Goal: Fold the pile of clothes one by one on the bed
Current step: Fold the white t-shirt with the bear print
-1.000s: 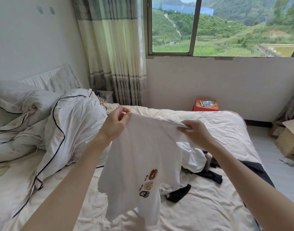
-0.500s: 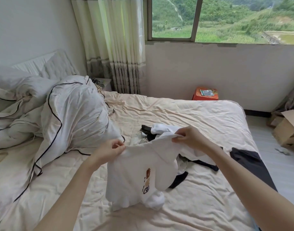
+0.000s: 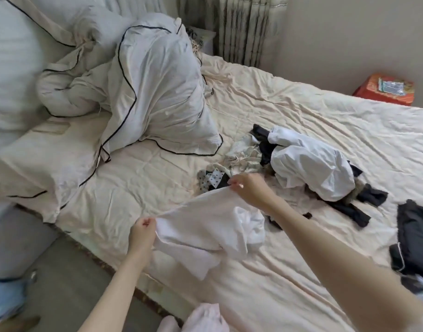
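Two hands held one white shirt (image 3: pixel 205 226) above the near part of the bed (image 3: pixel 301 111). The left hand (image 3: pixel 142 230) pinched one end of its upper edge, fingers curled; the right hand (image 3: pixel 247 188) pinched the other end, so the edge ran taut between them. The rest of the shirt sagged, bunched, onto the sheet. The pile of clothes (image 3: pixel 301 164) lay just beyond the right hand. To do the step well, the shirt likely needed to be lowered flat on bare sheet short of the pile, with tension kept on the edge until the cloth lay smooth, then the bunched part spread before any fold.
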